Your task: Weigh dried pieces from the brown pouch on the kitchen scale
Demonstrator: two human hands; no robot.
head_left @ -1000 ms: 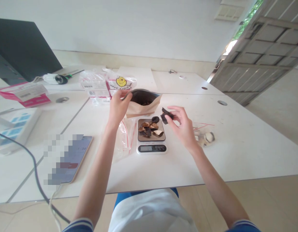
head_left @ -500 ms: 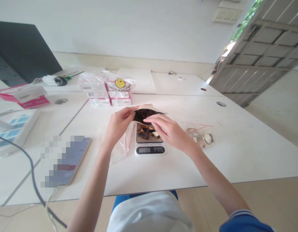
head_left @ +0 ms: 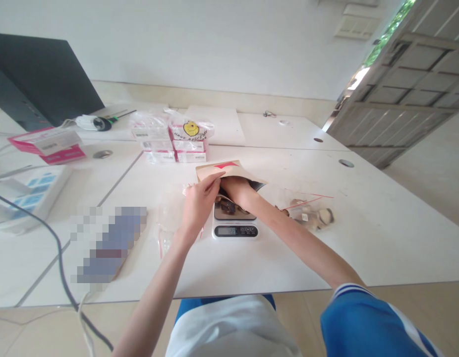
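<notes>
Across the white table [head_left: 326, 248], a good deal is lying around the work at the centre. At about nine o'clock from the digital scale [head_left: 235, 225], a blurred phone [head_left: 108, 243] is resting flat, with a dark cable [head_left: 62, 277] trailing past it toward the near edge. At about eleven o'clock, small pink-and-white boxes [head_left: 170, 146] are stacked, topped by a clear packet with a yellow face [head_left: 191, 129]. Farther out at ten o'clock a pink box [head_left: 47, 144] is lying, and a dark monitor [head_left: 36, 79] is standing behind it. At three o'clock from the scale, a clear zip bag [head_left: 311, 213] holding pale and brown pieces is lying flat. Another clear zip bag [head_left: 170, 228] is lying just beside the scale at nine o'clock, partly hidden by the left forearm.

A kraft paper pouch [head_left: 222, 171] is being held tilted just above the far end of the scale, its mouth turned toward the person. The left hand [head_left: 200, 203] is pinched shut on the pouch's near rim. The right hand [head_left: 237, 191] is pushed into the pouch's mouth; its fingers are hidden inside, so whether they are apart or together cannot be told. Dark dried pieces [head_left: 229, 206] are lying on the scale's platform, largely screened by the right wrist, while the display below is being left in view, its digits too small to read.
</notes>
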